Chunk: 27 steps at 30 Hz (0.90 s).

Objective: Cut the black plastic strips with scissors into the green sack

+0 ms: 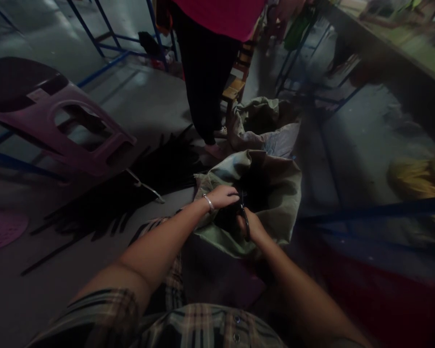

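Green sack [275, 193] on the floor [159, 101], mouth open. The left hand [223, 195] has its grip closed on the near rim. The right hand [253, 226] has its grip closed round a dark tool [243, 212] at the mouth. The cloth is probably soft and limp, best held by the rim.

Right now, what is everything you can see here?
open sack: one, green, floor, under both hands
second sack: one, grey-green, behind the first
black strips: a pile, black, floor at left
plastic stool: one, purple, tipped, far left
round disc: one, pink, floor, far left
metal frames: several, blue, around the floor
yellow bundle: one, blurred, at right
other person: one, pink top, dark trousers, standing behind the sacks
scissors: one pair, dark, in right hand
bracelet: one, silver, left wrist
left hand: one, on the open sack's rim
right hand: one, over the sack's mouth
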Available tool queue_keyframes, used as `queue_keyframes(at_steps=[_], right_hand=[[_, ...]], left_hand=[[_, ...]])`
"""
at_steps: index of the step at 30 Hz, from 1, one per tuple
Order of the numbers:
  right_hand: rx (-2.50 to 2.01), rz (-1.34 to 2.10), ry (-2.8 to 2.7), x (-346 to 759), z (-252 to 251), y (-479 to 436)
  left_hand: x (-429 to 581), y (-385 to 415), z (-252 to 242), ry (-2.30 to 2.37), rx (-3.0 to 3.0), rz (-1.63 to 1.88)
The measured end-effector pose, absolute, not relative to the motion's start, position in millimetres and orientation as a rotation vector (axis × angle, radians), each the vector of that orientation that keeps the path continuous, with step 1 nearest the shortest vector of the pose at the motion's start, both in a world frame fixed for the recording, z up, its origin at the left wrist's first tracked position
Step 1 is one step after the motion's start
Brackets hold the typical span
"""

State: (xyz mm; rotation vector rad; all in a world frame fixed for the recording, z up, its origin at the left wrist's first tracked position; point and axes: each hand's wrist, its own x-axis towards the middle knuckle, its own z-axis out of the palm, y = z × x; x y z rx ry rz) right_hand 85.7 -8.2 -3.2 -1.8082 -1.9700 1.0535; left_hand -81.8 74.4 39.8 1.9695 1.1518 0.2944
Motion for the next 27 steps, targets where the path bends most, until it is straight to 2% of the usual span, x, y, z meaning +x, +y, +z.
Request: queue_keyframes(at_steps=[15,27], right_hand=[[-1.799,1.098,-1.625,85,1,-10],[-1.760,1.138,-1.593,83,0,-12]], left_hand=[[-94,80,36,1.153,1.883,0.347],[-96,85,29,1.191,1.865,0.384]])
